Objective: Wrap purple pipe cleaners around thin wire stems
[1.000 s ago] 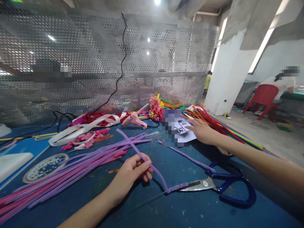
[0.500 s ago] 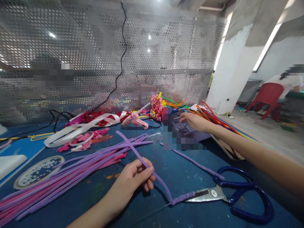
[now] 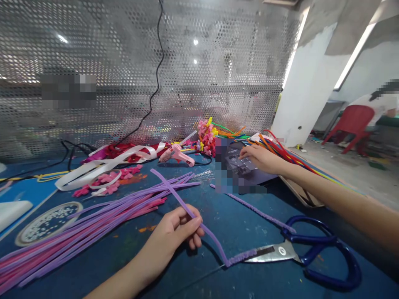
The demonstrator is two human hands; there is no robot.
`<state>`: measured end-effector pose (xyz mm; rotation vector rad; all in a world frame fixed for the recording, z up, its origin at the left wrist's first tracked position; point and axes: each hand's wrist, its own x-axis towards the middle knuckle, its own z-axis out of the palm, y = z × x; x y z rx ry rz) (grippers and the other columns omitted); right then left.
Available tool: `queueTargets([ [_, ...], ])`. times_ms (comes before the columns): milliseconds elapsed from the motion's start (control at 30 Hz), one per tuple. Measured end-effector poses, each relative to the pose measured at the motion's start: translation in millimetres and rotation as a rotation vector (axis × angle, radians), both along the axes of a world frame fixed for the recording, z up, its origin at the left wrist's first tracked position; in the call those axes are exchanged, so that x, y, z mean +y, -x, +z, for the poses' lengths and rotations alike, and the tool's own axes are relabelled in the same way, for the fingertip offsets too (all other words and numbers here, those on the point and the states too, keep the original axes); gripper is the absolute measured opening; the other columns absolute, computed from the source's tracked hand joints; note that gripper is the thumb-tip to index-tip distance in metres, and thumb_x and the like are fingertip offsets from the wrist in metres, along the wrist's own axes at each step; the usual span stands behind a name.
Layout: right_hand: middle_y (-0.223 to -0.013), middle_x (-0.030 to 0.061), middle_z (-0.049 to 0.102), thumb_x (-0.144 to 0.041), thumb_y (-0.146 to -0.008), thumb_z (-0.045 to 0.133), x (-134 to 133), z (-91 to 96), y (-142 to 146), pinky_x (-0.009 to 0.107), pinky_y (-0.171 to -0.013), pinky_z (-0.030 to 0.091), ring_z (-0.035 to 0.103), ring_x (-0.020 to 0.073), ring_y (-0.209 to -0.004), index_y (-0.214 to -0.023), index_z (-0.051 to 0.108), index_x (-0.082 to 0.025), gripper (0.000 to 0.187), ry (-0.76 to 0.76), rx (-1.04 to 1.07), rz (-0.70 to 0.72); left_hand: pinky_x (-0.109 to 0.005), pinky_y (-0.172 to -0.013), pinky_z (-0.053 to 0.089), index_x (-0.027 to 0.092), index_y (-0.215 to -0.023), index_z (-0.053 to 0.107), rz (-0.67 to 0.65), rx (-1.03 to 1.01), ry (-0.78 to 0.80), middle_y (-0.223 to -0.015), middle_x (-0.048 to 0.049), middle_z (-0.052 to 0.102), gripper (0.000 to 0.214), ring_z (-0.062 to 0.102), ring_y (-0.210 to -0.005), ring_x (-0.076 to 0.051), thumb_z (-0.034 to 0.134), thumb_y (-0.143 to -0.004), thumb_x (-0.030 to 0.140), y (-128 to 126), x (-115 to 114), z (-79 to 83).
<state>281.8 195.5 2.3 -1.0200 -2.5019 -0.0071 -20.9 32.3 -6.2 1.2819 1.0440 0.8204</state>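
My left hand (image 3: 183, 228) pinches a purple pipe cleaner (image 3: 173, 191) between thumb and fingers. Its lower end bends at a thin wire (image 3: 208, 275) and continues as a coiled purple stretch (image 3: 243, 256) against the scissors' blade. The blue-handled scissors (image 3: 280, 251) lie on the table at the right. Over a dark flat device with a screen (image 3: 240, 168), partly blurred out, my right hand (image 3: 257, 159) reaches with its fingers loosely bent and nothing held; I cannot tell whether a fingertip touches it. Between the hands lies a separate twisted purple length (image 3: 257, 212).
Purple and pink pipe cleaners (image 3: 109, 226) are bundled at the left, beside a round dish of white beads (image 3: 50, 224). Behind lie a pink glue gun (image 3: 177, 154), white ribbon (image 3: 109, 164), pink flowers (image 3: 207, 133) and thin wires (image 3: 204, 175). A perforated metal panel (image 3: 109, 70) stands behind.
My right hand has shifted slightly over the dark device. The view has tilted a little downward. My left hand keeps its pinch on the pipe cleaner.
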Motion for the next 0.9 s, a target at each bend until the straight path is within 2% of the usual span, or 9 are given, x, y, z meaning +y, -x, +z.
queueTargets([
  [100, -0.091, 0.0032, 0.068, 0.002, -0.069, 0.038, -12.4, -0.9, -8.3, 0.033, -0.084, 0.042, 0.055, 0.0195, -0.092, -0.093, 0.056, -0.019, 0.036, 0.007, -0.03, -0.007, -0.019, -0.05, 0.045, 0.015, -0.08, 0.053, -0.006, 0.007, -0.003, -0.065, 0.0017, 0.059, 0.02, 0.056, -0.054, -0.008, 0.058, -0.081, 0.034, 0.3, 0.2, -0.5],
  [200, -0.093, 0.0035, 0.068, 0.002, -0.07, 0.038, -17.1, -2.8, -12.7, 0.033, -0.085, 0.043, 0.055, 0.0196, -0.094, -0.094, 0.056, -0.018, 0.036, 0.0, -0.036, -0.04, -0.019, -0.051, 0.045, 0.015, -0.081, 0.054, -0.003, 0.007, -0.005, -0.065, 0.0016, 0.059, 0.02, 0.056, -0.054, -0.009, 0.059, -0.081, 0.034, 0.0, -0.4, -0.9],
  [367, -0.1, 0.0078, 0.067, 0.001, -0.07, 0.037, -2.1, -5.1, -15.1, 0.037, -0.089, 0.042, 0.054, 0.0215, -0.101, -0.108, 0.052, -0.013, 0.043, -0.037, -0.002, -0.113, -0.02, -0.051, 0.045, 0.015, -0.08, 0.054, 0.012, 0.019, -0.016, -0.066, 0.0006, 0.059, 0.019, 0.056, -0.055, -0.01, 0.059, -0.08, 0.034, -1.7, -2.5, 1.3],
  [533, -0.103, 0.0083, 0.067, 0.003, -0.067, 0.039, 13.1, -11.0, -15.7, 0.038, -0.089, 0.042, 0.053, 0.0227, -0.103, -0.111, 0.052, -0.013, 0.048, -0.022, -0.022, -0.145, -0.02, -0.051, 0.044, 0.015, -0.08, 0.054, 0.016, 0.021, -0.013, -0.067, 0.0001, 0.059, 0.019, 0.056, -0.055, -0.01, 0.059, -0.08, 0.033, -2.5, -3.6, 3.6],
  [667, -0.105, 0.0101, 0.065, 0.001, -0.069, 0.039, 9.7, -8.3, -10.2, 0.04, -0.089, 0.041, 0.052, 0.0237, -0.103, -0.113, 0.051, -0.011, 0.048, -0.032, -0.02, -0.146, -0.02, -0.051, 0.044, 0.015, -0.08, 0.054, 0.008, 0.016, -0.009, -0.066, 0.0002, 0.059, 0.019, 0.055, -0.054, -0.01, 0.059, -0.079, 0.034, -1.9, -3.7, 3.4],
  [800, -0.106, 0.0082, 0.065, 0.0, -0.073, 0.037, 3.6, -4.1, 4.0, 0.038, -0.089, 0.041, 0.052, 0.0224, -0.102, -0.114, 0.05, -0.012, 0.045, -0.029, -0.019, -0.091, -0.021, -0.05, 0.044, 0.015, -0.079, 0.054, 0.02, 0.008, -0.003, -0.065, 0.0004, 0.059, 0.021, 0.056, -0.054, -0.01, 0.061, -0.078, 0.035, -2.1, -4.2, 3.4],
  [900, -0.106, 0.0072, 0.065, 0.002, -0.072, 0.038, 5.2, -6.1, 14.2, 0.038, -0.088, 0.041, 0.053, 0.0218, -0.101, -0.112, 0.051, -0.013, 0.046, -0.01, -0.022, -0.053, -0.021, -0.05, 0.044, 0.015, -0.079, 0.054, 0.019, -0.001, -0.008, -0.065, 0.0008, 0.059, 0.021, 0.056, -0.053, -0.01, 0.061, -0.077, 0.035, -2.1, -4.7, 3.3],
])
